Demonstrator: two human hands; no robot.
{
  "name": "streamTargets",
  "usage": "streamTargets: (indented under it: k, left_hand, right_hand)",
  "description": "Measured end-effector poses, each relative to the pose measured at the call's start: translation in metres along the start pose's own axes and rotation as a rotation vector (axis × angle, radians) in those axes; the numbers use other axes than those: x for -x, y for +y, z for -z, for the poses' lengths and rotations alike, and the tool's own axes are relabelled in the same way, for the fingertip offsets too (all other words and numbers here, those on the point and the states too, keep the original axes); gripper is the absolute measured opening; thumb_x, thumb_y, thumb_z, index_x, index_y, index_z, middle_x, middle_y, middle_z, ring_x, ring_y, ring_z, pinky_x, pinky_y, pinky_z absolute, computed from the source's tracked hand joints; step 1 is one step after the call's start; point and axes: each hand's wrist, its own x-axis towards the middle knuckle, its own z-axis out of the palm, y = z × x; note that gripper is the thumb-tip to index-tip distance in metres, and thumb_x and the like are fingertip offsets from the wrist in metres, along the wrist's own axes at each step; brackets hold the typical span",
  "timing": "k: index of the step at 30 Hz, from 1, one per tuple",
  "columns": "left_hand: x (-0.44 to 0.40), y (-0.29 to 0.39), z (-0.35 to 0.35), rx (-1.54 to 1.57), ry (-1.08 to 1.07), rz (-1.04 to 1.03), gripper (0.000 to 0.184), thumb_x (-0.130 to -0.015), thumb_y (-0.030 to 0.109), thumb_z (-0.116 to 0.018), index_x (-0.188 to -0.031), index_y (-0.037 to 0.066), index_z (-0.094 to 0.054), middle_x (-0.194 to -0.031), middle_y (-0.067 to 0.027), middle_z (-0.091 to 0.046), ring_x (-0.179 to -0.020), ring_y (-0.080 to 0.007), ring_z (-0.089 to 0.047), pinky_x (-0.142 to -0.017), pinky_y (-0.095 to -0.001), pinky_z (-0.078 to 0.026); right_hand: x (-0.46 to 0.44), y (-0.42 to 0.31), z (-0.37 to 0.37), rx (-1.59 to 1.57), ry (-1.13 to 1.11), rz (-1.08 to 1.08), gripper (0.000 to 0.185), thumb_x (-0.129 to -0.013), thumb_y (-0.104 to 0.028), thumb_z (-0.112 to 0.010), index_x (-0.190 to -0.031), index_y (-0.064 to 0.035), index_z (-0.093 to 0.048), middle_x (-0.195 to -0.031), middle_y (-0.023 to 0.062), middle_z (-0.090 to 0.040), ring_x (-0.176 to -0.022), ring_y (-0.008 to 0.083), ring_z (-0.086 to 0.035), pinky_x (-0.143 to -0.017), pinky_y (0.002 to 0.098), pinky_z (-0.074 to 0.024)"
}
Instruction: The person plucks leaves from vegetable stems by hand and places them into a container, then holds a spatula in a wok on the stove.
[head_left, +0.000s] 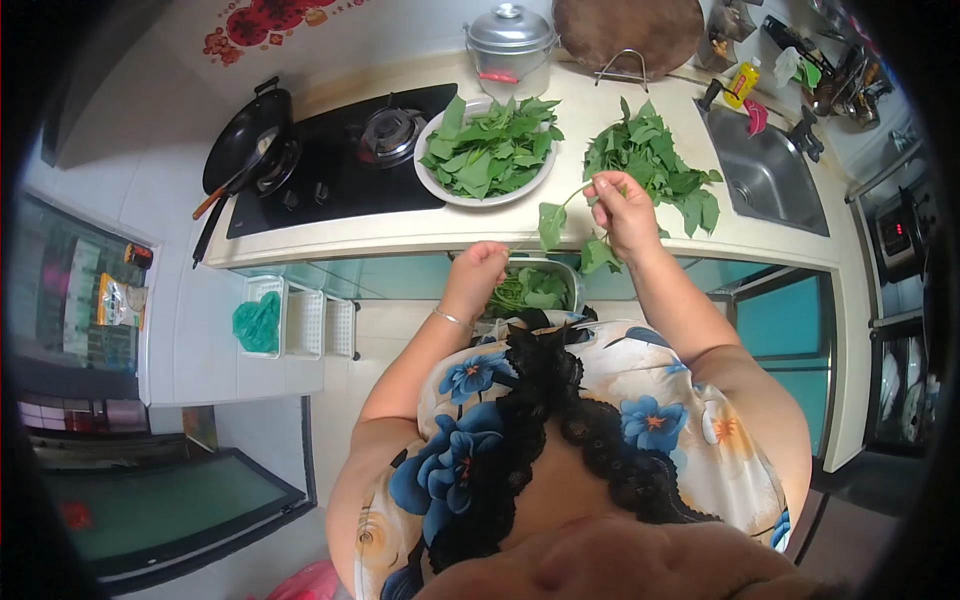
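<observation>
One leafy stem (pixel 552 226) is held up in the right hand (pixel 622 212), pinched between thumb and fingers, above the front edge of the counter (pixel 572 112); its leaves hang down beside and below the hand. The left hand (pixel 478 270) is closed, fingers curled in, lower and apart from the right; whether a thin bit of stem is gripped there cannot be told.

Below and between the hands, a container (pixel 577 292) of greens is seen, partly hidden by clothing. Just beyond the right hand, a loose pile of greens (pixel 645 150) is spread on the counter. To its left, a wide bowl (pixel 485 202) is heaped with picked leaves.

Farther left, a black stove (pixel 330 195) is set into the counter, with a wok (pixel 236 140) resting over its left burner; a wooden-handled utensil is laid in the wok. Behind the bowl, a lidded metal pot (pixel 510 65) is placed near a round board (pixel 625 25), which is stood upright behind a wire rack (pixel 624 54). At right, a sink (pixel 765 178) is fitted, with a yellow bottle (pixel 742 84) behind it. A green bag (pixel 257 321) is draped on white baskets (pixel 309 325) at lower left.
</observation>
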Motion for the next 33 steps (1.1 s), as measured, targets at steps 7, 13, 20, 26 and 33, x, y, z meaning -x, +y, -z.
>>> streamTargets:
  k: [7, 13, 20, 26, 33]
  left_hand:
    - [0.016, -0.032, 0.015, -0.083, 0.058, 0.077, 0.008, -0.079, 0.010, -0.052, -0.083, 0.004, -0.054, -0.064, 0.0009, -0.051, -0.054, -0.0063, -0.048, -0.050, -0.0188, -0.040]
    - [0.025, -0.044, 0.024, -0.052, 0.034, 0.088, 0.008, -0.083, 0.012, -0.049, -0.086, 0.004, -0.051, -0.078, -0.0030, -0.057, -0.058, -0.0072, -0.050, -0.052, -0.0193, -0.042]
    - [0.026, -0.049, 0.030, -0.010, 0.086, 0.083, 0.008, -0.083, 0.010, -0.048, -0.089, 0.005, -0.051, -0.082, -0.0042, -0.058, -0.061, -0.0076, -0.052, -0.054, -0.0191, -0.043]
    - [0.010, -0.050, 0.027, -0.255, -0.006, -0.122, 0.015, -0.083, 0.009, -0.047, -0.096, 0.003, -0.053, -0.080, -0.0029, -0.058, -0.062, -0.0070, -0.051, -0.056, -0.0193, -0.042]
    - [0.006, -0.029, 0.020, -0.766, -0.027, -0.462, 0.019, -0.080, 0.013, -0.051, -0.090, 0.002, -0.062, -0.073, -0.0100, -0.059, -0.064, -0.0190, -0.057, -0.060, -0.0283, -0.045]
  right_hand:
    - [-0.057, 0.000, -0.026, 0.309, -0.020, 0.485, 0.015, -0.085, -0.014, -0.055, -0.094, -0.0025, -0.055, -0.083, 0.0052, -0.061, -0.056, 0.0060, -0.050, -0.052, 0.0177, -0.0407]
    - [-0.105, 0.013, -0.061, 0.889, 0.006, 0.624, 0.030, -0.082, -0.021, -0.057, -0.109, -0.0081, -0.055, -0.091, 0.0063, -0.063, -0.083, 0.0186, -0.060, -0.075, 0.0277, -0.0457]
    - [-0.077, 0.063, -0.034, 0.786, -0.237, 0.243, 0.039, -0.089, -0.035, -0.046, -0.116, -0.0067, -0.050, -0.093, 0.0078, -0.060, -0.074, 0.0163, -0.057, -0.067, 0.0278, -0.0456]
    - [-0.033, 0.042, -0.044, 0.162, -0.502, -0.249, 0.054, -0.093, -0.046, -0.022, -0.122, -0.0041, -0.038, -0.091, 0.0052, -0.053, -0.060, 0.0067, -0.042, -0.048, 0.0172, -0.0317]
    - [-0.021, 0.058, -0.029, 0.148, -0.532, -0.273, 0.037, -0.094, -0.033, -0.032, -0.114, -0.0043, -0.042, -0.095, 0.0060, -0.052, -0.067, 0.0079, -0.044, -0.045, 0.0166, -0.0289]
